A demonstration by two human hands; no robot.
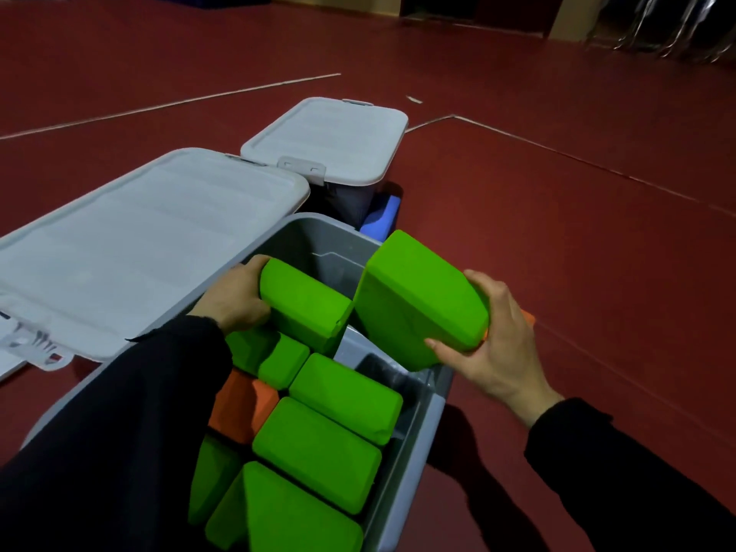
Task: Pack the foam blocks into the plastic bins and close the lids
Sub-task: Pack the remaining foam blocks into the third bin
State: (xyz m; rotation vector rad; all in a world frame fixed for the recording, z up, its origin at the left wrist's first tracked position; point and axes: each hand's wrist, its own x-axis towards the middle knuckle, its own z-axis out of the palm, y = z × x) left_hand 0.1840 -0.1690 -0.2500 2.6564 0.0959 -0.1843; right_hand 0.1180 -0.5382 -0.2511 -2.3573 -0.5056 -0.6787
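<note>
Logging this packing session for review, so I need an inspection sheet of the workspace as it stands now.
Surface: dark red floor with pale lines.
Job's things: open grey bin partly filled with green blocks and an orange block; its lid lies open alongside; a second bin's lid is shut.
Clutter: blue object behind the bin.
Hands: left hand grips a green block; right hand holds a larger green block over the rim.
Cables: nothing seen.
Surroundings: dim furniture, unclear.
</note>
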